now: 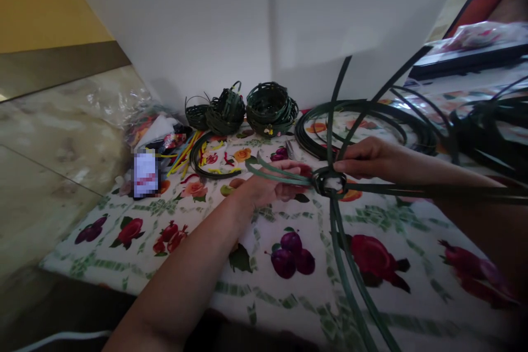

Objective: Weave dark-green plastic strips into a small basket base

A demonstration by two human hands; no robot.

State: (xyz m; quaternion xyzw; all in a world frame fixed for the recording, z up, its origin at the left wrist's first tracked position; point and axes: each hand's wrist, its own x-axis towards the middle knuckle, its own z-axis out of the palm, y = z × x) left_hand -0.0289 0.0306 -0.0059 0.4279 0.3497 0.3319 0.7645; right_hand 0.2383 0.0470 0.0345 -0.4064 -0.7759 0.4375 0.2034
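Observation:
Between my hands is a piece of weaving (329, 182) made of dark green flat strips, with a small ring at its centre. Pairs of strips stick out from the ring upward, to the left, to the right and down toward me. My left hand (284, 179) is closed around the left side, where strips pass over the fingers. With fingers and thumb pressed together, my right hand (363, 159) pinches the base of the upper strips at the ring's upper right edge. The pinched spots are partly hidden by my fingers.
Small woven green baskets (272, 109) stand at the back against the white wall. Behind my right hand lies a large coil of green strip (307, 137), with another dark bundle (490, 126) farther right. A blurred phone-like item (145, 173) and yellow strips (185, 157) are at left on the fruit-print tablecloth (165, 209).

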